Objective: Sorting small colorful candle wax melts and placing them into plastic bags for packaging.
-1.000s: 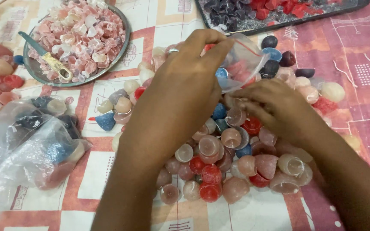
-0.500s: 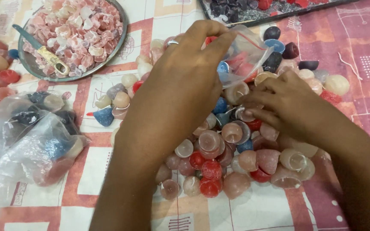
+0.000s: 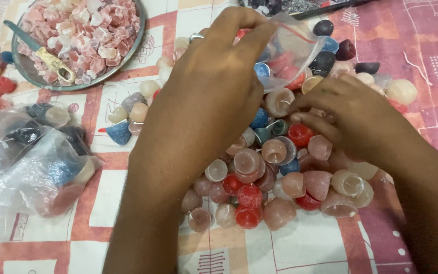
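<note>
A patterned cloth (image 3: 432,66) in pink, red and cream squares is covering the whole surface; soft, even light is falling across it.

Single view from the camera on my head, looking steeply down and close onto the heap of coloured wax cups (image 3: 280,172); my forearms enter from the lower edge, and the metal plate (image 3: 133,48) lies up-left of the heap.

Heap of cups (image 3: 275,177) at centre on the cloth (image 3: 432,101), with small bag (image 3: 292,48) just behind it. Plate (image 3: 138,38) with spoon (image 3: 41,53) far left behind; full bag (image 3: 31,162) left of the heap.
</note>
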